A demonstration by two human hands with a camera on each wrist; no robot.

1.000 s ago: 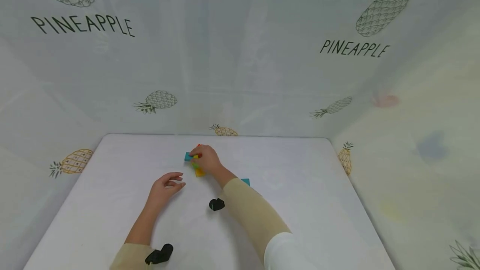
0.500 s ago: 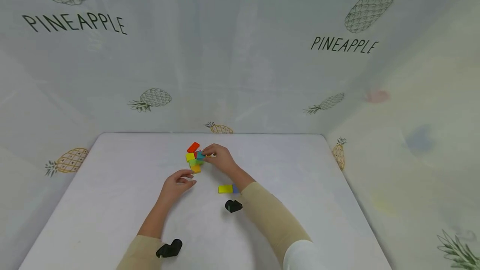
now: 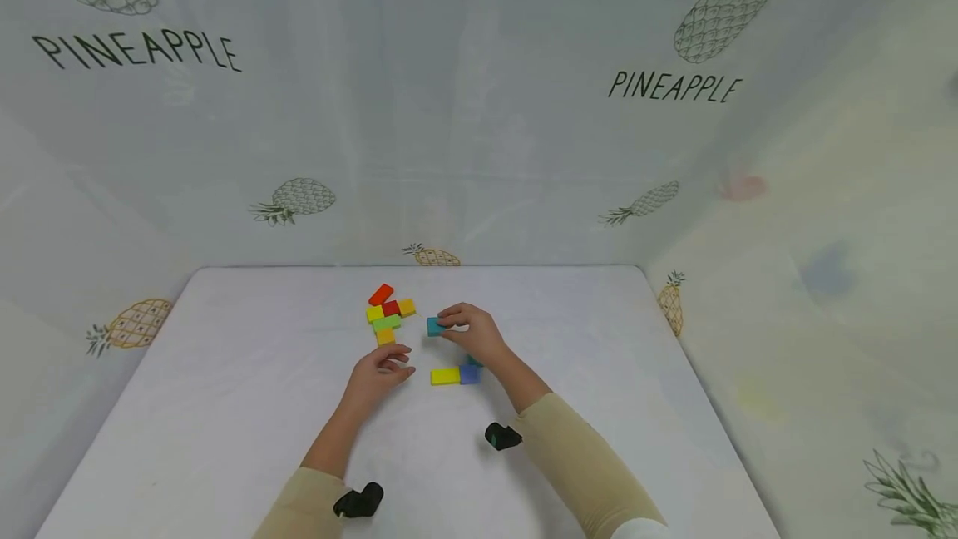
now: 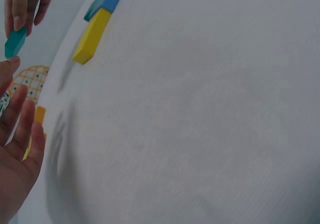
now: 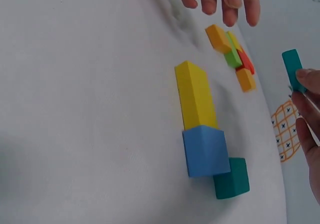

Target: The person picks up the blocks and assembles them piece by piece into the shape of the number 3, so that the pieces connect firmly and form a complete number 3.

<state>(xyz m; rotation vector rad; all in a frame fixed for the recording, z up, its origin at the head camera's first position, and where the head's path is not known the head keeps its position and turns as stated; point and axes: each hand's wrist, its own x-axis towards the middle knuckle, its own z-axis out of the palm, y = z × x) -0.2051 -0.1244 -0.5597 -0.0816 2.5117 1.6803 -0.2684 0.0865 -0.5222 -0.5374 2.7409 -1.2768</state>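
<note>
My right hand point(image 3: 479, 338) pinches a teal block point(image 3: 434, 327) between thumb and fingers, held up above the white table. My left hand point(image 3: 377, 378) hovers just in front of a block group with its fingers loosely bent, holding nothing. In that group are an orange-red block point(image 3: 381, 294), a yellow block point(image 3: 375, 314), a red block point(image 3: 391, 308), two orange blocks point(image 3: 407, 307) and a green block point(image 3: 387, 323). Nearer my right forearm lies a row of a long yellow block point(image 5: 195, 96), a blue block point(image 5: 206, 151) and a dark teal block point(image 5: 232, 179).
The white tabletop point(image 3: 224, 406) ends at a rounded far edge, with a pineapple-print curtain point(image 3: 479, 106) hanging behind and at the sides. Black wrist-camera mounts point(image 3: 359, 501) sit on both sleeves.
My right hand has pulled the teal block out of the group, to the right and nearer. My left hand has shifted right. The yellow and blue row has come out from behind the right arm.
</note>
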